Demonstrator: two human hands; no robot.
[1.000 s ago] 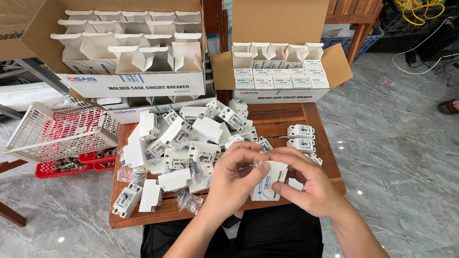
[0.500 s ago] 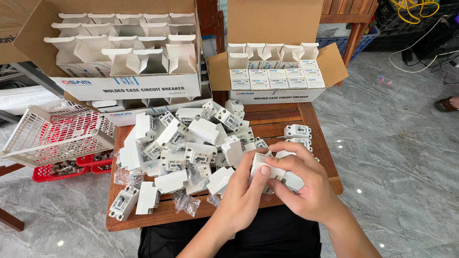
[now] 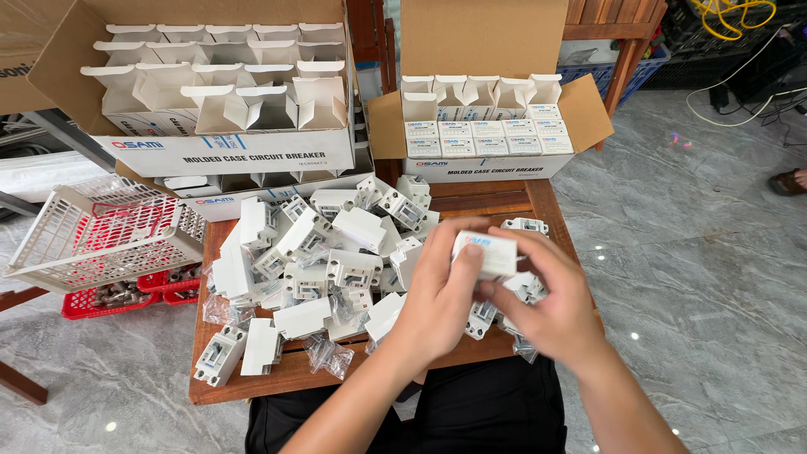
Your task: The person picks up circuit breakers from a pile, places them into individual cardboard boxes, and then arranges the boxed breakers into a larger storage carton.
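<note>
Both hands hold a small white cardboard box [image 3: 489, 252] above the right part of a wooden table [image 3: 252, 385]. My left hand [image 3: 439, 298] grips its left end and my right hand [image 3: 555, 298] its right side, fingers over the top. Beneath and to the left lies a heap of white circuit breakers [image 3: 324, 252]. Several more breakers [image 3: 525, 225] sit on the table, partly hidden by my hands.
An open carton with small closed white boxes [image 3: 487, 139] stands at the table's back right. A bigger carton of open empty boxes [image 3: 218, 92] stands back left. A white wire basket [image 3: 101, 231] rests on red crates [image 3: 109, 298] at left. Small plastic bags [image 3: 329, 355] lie near the front edge.
My hands have lifted the small white box up and slightly away from me, and its flaps now look closed. The camera view has shifted a little.
</note>
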